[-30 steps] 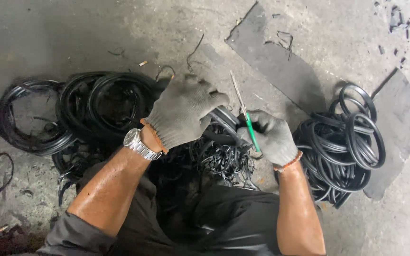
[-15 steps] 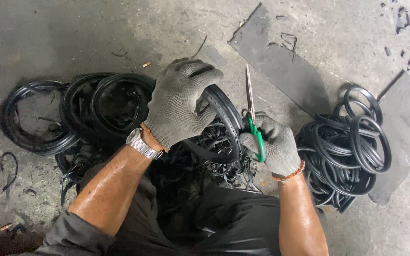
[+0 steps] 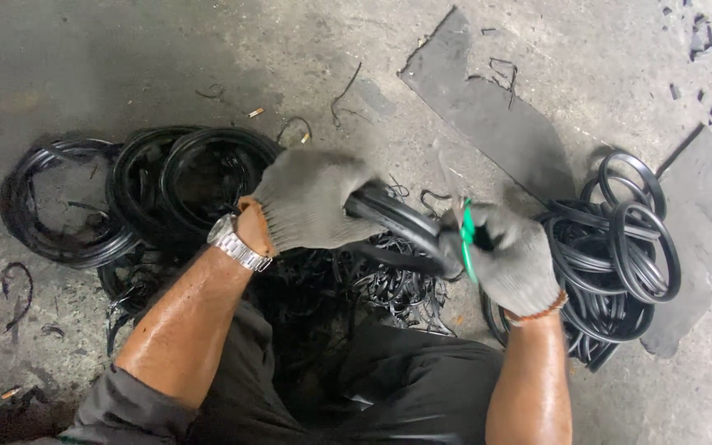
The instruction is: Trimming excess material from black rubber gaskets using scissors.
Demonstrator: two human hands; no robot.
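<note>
The fingers [image 3: 348, 194] of the gloved left hand [image 3: 311, 202] are curled shut around a black rubber ring [image 3: 397, 227], holding it up off the concrete floor [image 3: 125, 66], seemingly to steady it for the tool. Just right of that ring, the gloved right hand [image 3: 508, 255] is closed on green-handled scissors [image 3: 466, 239], whose blades are blurred, so how far they gape I cannot tell. Under the ring lies a tangle of black trimmings [image 3: 389, 288]; further right of it sits a stack of rings [image 3: 620, 247], and left of it more coiled rings [image 3: 142, 189].
</note>
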